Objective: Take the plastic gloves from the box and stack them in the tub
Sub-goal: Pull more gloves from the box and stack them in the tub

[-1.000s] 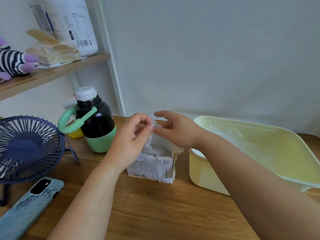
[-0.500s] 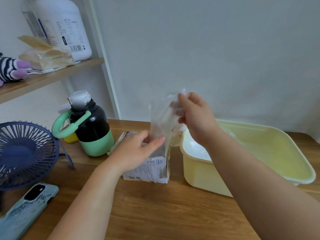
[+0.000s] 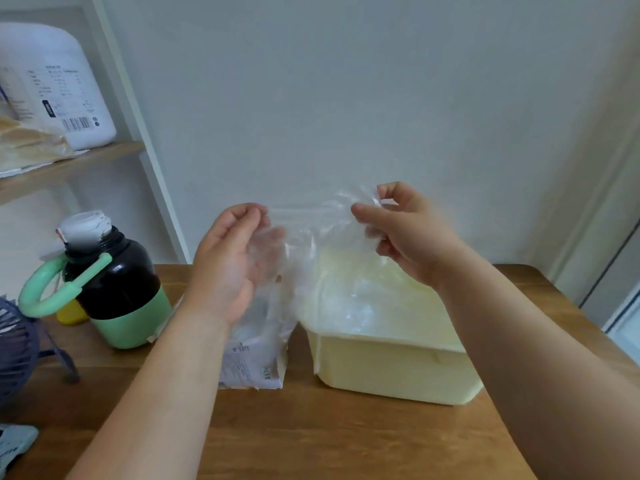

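Note:
A clear plastic glove (image 3: 313,237) is stretched in the air between both hands, above the box and the tub's near-left corner. My left hand (image 3: 230,261) pinches its left edge with curled fingers. My right hand (image 3: 405,233) pinches its upper right edge. Below my left hand stands the white glove box (image 3: 254,365) on the wooden table, partly hidden by my wrist. The pale yellow tub (image 3: 391,368) sits right of the box, with clear plastic lying inside it.
A black and green bottle (image 3: 114,285) with a green handle stands left of the box. A dark blue fan (image 3: 17,348) and a phone (image 3: 14,445) lie at the far left. A shelf (image 3: 69,168) holds a white jug. The table's right edge is close to the tub.
My right hand pulled a glove up out of the box and carried it right. My left hand left the box and rose to take the glove's left edge. The view shifted right.

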